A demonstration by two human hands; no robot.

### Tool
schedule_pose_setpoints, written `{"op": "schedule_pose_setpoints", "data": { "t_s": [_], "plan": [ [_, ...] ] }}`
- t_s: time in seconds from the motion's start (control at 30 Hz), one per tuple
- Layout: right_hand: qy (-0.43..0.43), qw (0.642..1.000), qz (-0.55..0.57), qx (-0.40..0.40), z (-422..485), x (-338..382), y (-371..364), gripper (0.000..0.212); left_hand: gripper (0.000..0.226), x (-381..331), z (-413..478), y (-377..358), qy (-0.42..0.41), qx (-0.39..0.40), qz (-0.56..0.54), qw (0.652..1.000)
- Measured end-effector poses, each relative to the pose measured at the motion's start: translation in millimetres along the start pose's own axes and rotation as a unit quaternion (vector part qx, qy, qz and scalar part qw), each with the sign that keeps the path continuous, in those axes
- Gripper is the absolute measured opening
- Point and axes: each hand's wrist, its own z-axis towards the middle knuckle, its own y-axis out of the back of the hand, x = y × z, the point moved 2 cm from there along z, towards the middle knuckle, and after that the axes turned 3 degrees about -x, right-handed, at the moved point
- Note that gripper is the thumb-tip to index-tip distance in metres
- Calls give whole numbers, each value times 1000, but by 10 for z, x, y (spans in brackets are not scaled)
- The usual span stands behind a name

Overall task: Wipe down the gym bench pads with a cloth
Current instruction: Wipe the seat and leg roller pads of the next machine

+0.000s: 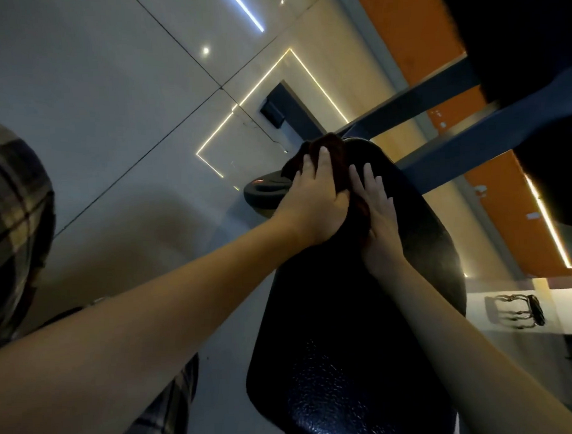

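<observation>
We are working at the far end of the black bench pad (350, 361), where it narrows to a rounded tip under the blue frame bars (455, 150). Our left hand (313, 202) lies palm down on the dark brown cloth (330, 146), its fingers curled over the bunched fabric and holding it against the pad. Our right hand (378, 226) rests just beside it, flat on the pad with the fingers straight. It grasps nothing and seems to touch the cloth's near edge. The cloth sits at the pad's far left rim, partly hanging over it.

Several things could go wrong from here. The cloth is wadded up, so we judge that only a small patch of it meets the vinyl, and a stroke could leave streaks or unwiped strips. It already sits on the rim, so a push further out could carry it off the tip towards the dark weight plate (267, 188) or the tiled floor (109, 93). Both arms are stretched well forward, and if we lean harder our left knuckles could hit the frame bar just beyond. The right hand lies in the path of any stroke to the right, where it could snag the fabric. The glossy surface may let a pressing palm skid.
</observation>
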Motion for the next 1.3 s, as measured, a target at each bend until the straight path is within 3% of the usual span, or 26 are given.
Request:
{"op": "schedule_pose_setpoints", "data": {
  "t_s": [0.1,0.2,0.3,0.6,0.8,0.93,1.07,1.17,1.3],
  "plan": [
    [-15,999,-33,16,3,11,15,82,76,49,-251,-51,-1,0,-38,999],
    [-33,997,-66,5,32,46,15,64,76,154,-609,-113,-14,-13,-38,999],
    [-40,998,-52,-7,1,105,42,54,81,238,-895,-166,-13,-23,-33,999],
    [-29,999,-17,-43,-9,63,-19,52,77,341,-1721,-291,-18,-3,-49,999],
    [-31,998,-18,-46,-23,61,-8,52,81,315,-1426,-277,12,-23,-30,999],
    [-30,998,-24,-41,-41,106,22,51,55,258,-1029,-189,48,-23,-50,997],
    [-36,999,-17,-27,-89,165,74,51,58,253,-942,-127,73,-23,-98,992],
    [-37,999,-19,-16,-172,209,81,51,46,204,-1183,-180,49,-20,-137,989],
    [-18,1000,-21,-12,-340,223,29,51,48,217,-1650,-267,11,-6,-153,988]
  ]
}}
